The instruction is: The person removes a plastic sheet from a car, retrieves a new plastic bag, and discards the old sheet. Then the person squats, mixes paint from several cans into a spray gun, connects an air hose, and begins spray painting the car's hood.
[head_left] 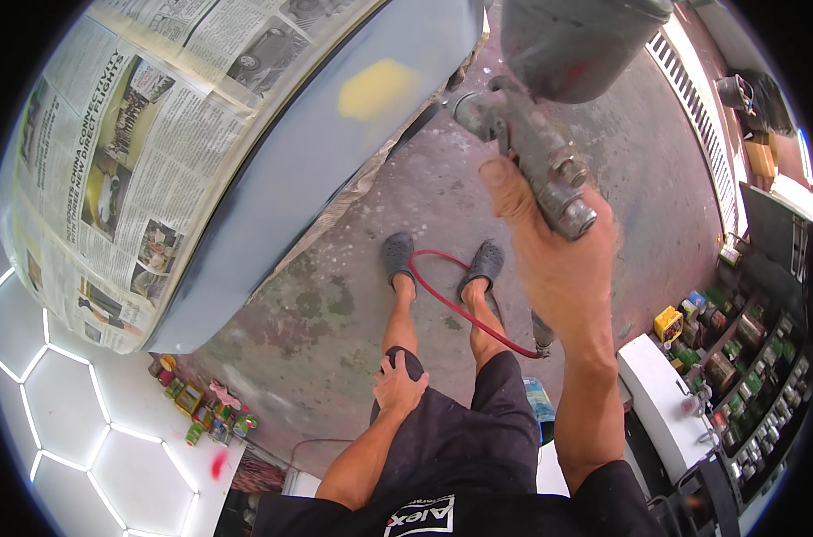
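My right hand (pixel 563 259) is wrapped round the handle of a spray gun (pixel 536 143), thumb up along its back. A dark grey paint cup (pixel 577 45) sits on top of the gun. The gun's nozzle points left at a long car panel (pixel 308 170) in flat grey, which has a yellow patch (pixel 377 89) near its far end. From the gun's lower end a red air hose (pixel 460 309) loops down. My left hand (pixel 399 385) rests on my left knee at the hem of my shorts, fingers apart, holding nothing.
Newspaper (pixel 147 152) and clear film mask the surface beyond the panel. Stained concrete floor (pixel 335 295) lies under my feet, with the hose crossing between them. Paint tins (pixel 747 340) fill racks beside a white counter (pixel 662 394) at right. More containers (pixel 205 403) stand at lower left.
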A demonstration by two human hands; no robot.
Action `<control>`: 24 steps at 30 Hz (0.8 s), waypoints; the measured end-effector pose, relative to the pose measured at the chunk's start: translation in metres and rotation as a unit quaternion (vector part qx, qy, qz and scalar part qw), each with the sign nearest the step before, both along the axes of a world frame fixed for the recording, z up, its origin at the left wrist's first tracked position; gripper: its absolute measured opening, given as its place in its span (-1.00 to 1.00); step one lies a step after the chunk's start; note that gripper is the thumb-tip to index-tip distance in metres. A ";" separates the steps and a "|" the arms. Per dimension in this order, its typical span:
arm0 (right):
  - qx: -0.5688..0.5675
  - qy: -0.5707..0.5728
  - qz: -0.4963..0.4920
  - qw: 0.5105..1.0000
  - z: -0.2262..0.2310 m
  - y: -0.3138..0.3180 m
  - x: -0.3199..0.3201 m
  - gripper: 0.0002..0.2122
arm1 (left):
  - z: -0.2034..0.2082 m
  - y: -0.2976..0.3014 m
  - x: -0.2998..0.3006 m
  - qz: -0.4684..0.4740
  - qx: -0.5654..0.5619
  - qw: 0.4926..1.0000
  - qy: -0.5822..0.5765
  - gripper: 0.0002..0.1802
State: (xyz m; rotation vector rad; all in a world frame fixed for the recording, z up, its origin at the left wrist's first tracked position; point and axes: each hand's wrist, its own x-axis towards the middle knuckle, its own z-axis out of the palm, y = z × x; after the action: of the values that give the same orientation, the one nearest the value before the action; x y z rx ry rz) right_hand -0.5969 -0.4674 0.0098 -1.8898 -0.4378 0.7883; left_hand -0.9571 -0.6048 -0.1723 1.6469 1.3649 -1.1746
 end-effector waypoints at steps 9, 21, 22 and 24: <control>0.001 0.038 0.062 0.997 0.014 0.002 -0.016 -0.69 | 0.004 0.004 0.004 0.014 -0.020 1.000 0.010 0.03; -0.002 -0.032 0.016 0.999 0.016 0.019 -0.005 -0.67 | 0.003 0.003 0.000 0.012 -0.009 1.000 0.004 -0.01; 0.003 -0.034 0.016 0.999 0.015 0.019 -0.010 -0.70 | 0.003 0.003 0.000 0.013 -0.010 1.000 0.004 -0.01; 0.000 -0.021 0.029 0.999 0.017 0.019 -0.021 -0.72 | 0.004 0.004 0.000 0.014 -0.012 1.000 0.004 -0.01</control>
State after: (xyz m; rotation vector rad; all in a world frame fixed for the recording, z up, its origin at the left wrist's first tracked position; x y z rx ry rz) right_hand -0.6179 -0.4483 0.0268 -1.9048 -0.5211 0.7879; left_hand -0.9570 -0.6010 -0.1683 1.6033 1.3698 -1.1784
